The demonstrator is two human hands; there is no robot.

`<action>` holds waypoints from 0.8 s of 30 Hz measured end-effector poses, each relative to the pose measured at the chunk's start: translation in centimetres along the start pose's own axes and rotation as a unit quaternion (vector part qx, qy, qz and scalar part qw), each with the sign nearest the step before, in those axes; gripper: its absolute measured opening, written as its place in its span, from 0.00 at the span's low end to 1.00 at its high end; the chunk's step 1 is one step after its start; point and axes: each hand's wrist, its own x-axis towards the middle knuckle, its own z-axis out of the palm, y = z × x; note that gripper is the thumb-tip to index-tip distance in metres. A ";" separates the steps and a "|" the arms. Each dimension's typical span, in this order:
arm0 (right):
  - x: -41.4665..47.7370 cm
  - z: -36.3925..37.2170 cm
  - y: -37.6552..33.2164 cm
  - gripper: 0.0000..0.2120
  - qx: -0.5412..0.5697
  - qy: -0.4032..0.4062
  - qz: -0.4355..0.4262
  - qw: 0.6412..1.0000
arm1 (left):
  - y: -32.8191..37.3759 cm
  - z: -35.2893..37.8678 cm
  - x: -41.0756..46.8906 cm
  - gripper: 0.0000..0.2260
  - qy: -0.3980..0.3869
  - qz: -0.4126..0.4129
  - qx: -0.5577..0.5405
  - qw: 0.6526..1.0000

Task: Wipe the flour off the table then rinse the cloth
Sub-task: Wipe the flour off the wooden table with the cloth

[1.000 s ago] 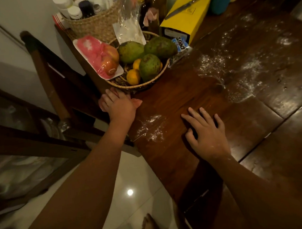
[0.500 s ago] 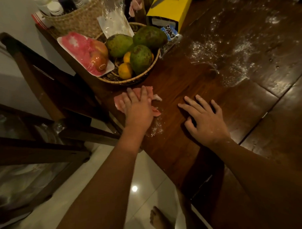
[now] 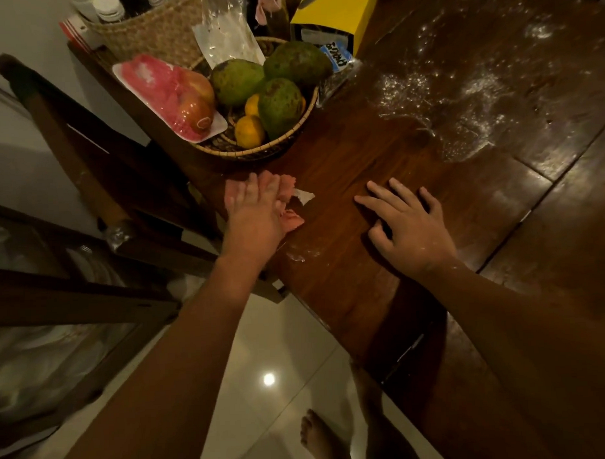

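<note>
my left hand point(image 3: 256, 213) lies flat with straight fingers on the pink cloth point(image 3: 291, 220) near the table point(image 3: 343, 152) edge so i can push it over the flour point(image 3: 427, 98), and my right hand point(image 3: 411, 232) rests open on the wood to steady me, holding nothing.

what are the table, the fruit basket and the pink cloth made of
Table: dark wood planks, glossy varnished look; grain and board seams show. Fruit basket: woven natural fibre, perhaps rattan; coiled weave at the rim. Pink cloth: soft fabric, crumpled in folds; fibre unclear.
</note>
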 end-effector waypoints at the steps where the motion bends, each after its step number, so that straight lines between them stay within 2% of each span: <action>1: 0.0 0.0 0.0 0.23 -0.001 -0.001 0.001 1.000 | 0.7 -0.3 -1.3 0.33 0.002 -0.011 -0.025 1.000; 4: 0.0 -0.1 -0.1 0.24 -0.004 -0.001 0.001 1.000 | 3.8 -0.3 -6.8 0.36 0.005 -0.008 -0.080 0.997; 7: 0.0 -0.1 -0.2 0.25 -0.007 -0.002 0.005 1.000 | 7.4 0.7 -11.0 0.35 -0.029 0.058 -0.021 0.998; 9: 0.0 -0.1 -0.3 0.25 -0.009 -0.003 0.006 1.000 | 8.4 1.3 -11.3 0.36 -0.038 0.099 -0.029 0.994; 12: 0.1 -0.1 -0.3 0.25 -0.006 -0.003 0.009 1.000 | 7.0 1.0 -8.1 0.26 0.017 0.134 -0.058 0.989; 14: 0.0 -0.2 -0.3 0.24 -0.001 -0.004 0.008 1.000 | 4.8 0.4 -4.6 0.24 0.034 0.100 -0.090 0.990; 16: 0.0 -0.1 -0.2 0.24 -0.001 -0.003 0.007 1.000 | 2.5 -0.1 -1.4 0.24 0.045 0.022 -0.125 0.991; 20: 0.0 0.1 0.0 0.24 -0.002 0.004 0.003 1.000 | 0.3 0.1 1.1 0.24 0.087 -0.088 -0.118 0.985; 22: 0.0 0.2 0.1 0.24 -0.002 0.006 0.003 1.000 | 0.4 1.0 0.7 0.27 0.075 -0.133 -0.130 0.980; 24: 0.1 0.3 0.0 0.24 -0.005 0.005 0.004 1.000 | 0.8 1.9 -0.9 0.34 0.036 -0.142 -0.094 0.985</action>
